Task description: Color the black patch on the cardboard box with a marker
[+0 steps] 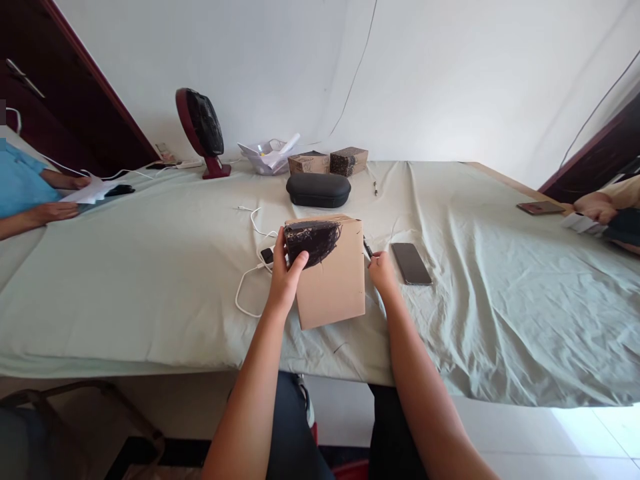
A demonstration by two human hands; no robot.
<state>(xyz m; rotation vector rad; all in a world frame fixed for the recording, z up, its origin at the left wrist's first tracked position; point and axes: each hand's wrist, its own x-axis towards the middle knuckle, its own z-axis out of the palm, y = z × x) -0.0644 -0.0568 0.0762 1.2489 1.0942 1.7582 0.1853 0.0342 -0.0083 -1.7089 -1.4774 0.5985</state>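
Showing a dark scribbled patch (315,241) at the far left of its face, a cardboard box (333,290) is held at the near middle of the table. Its left edge is gripped by the left hand (286,277), with the thumb laid over the scribbled face and the fingers mostly hidden at the edge. Whether the box is rested on the cloth (165,280) or raised slightly cannot be told. Just to the right of the box, a black pen (369,248) is pinched in the closed fingers of the right hand (381,270); whether the box is touched by it is unclear.

A phone (411,263) is laid flat to the right of that hand. Left of the box, a white cable (242,300) is looped beside a small device (267,256), partly covered by the left hand. Beyond the box, a black case (319,191) is placed before two small boxes (349,161), with a plastic basket (265,160) and a fan (201,127) farther left. At the far left, paper (93,192) is held by another person.
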